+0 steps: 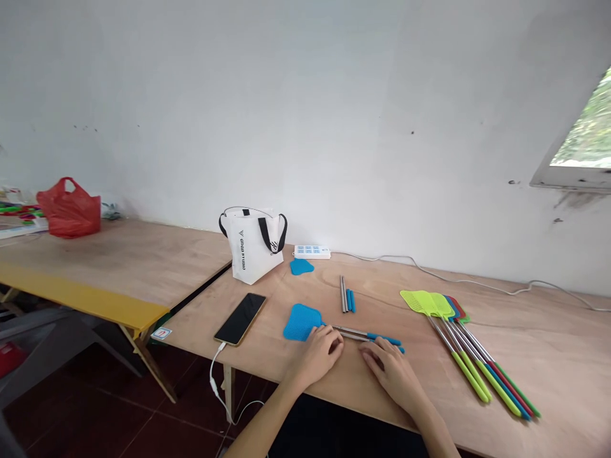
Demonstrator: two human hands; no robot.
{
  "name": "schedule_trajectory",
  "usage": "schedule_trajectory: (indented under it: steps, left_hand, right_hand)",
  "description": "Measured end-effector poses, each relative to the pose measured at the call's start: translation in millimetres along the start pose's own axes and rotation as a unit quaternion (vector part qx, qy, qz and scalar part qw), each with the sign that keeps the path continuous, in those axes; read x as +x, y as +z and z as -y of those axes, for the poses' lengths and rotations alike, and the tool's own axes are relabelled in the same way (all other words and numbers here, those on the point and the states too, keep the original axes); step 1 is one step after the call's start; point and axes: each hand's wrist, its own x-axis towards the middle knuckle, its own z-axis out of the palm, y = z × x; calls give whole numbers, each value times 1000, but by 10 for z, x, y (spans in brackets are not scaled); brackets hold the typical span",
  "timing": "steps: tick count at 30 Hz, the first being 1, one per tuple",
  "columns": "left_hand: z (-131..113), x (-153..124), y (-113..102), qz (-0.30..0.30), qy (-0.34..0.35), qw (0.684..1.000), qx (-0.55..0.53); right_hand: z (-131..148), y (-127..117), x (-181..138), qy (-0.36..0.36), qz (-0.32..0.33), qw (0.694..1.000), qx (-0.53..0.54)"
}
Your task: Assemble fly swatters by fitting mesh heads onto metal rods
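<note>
A blue fly swatter [302, 322] lies flat on the table, its mesh head to the left and its metal rod and blue handle [383, 339] to the right. My left hand [321, 351] has its fingers curled at the neck, beside the mesh head. On the near side of the handle, my right hand [389, 367] rests with fingers bent over a second metal rod with a blue end. My fingers cover parts of both rods. Beyond them lie loose metal tubes [343, 294] and blue handle sleeves [351, 301]. Another blue swatter head [301, 266] is farther back.
Several swatters with yellow-green heads [426, 303] and coloured handles lie at right. A black phone [240, 319] on a white cable, a white bag [252, 248] and a power strip [312, 252] are on the table. A red plastic bag [71, 211] sits on the left table.
</note>
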Motion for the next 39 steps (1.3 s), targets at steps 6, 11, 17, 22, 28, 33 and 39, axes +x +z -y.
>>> schedule_trajectory:
  steps: [6, 11, 17, 22, 28, 33, 39]
  left_hand:
    - [31, 9, -80, 22, 10, 1000, -7]
    - [-10, -3, -41, 15, 16, 1000, 12]
    - [-8, -1, -13, 25, 35, 999, 7]
    - [-3, 1, -10, 28, 34, 999, 9]
    - [-1, 5, -3, 29, 31, 999, 3]
    - [3, 4, 7, 28, 34, 999, 5]
    - [5, -2, -1, 24, 40, 999, 4]
  right_hand:
    - [-178, -54, -34, 38, -27, 999, 6]
    - [-157, -27, -24, 29, -27, 999, -28]
    - [-162, 0, -42, 38, -36, 998, -24]
    - [-164, 35, -39, 56, -38, 996, -56]
    - [-134, 22, -26, 68, -48, 994, -74]
    - [-133, 30, -28, 78, -55, 991, -97]
    - [-176, 60, -39, 59, -71, 991, -95]
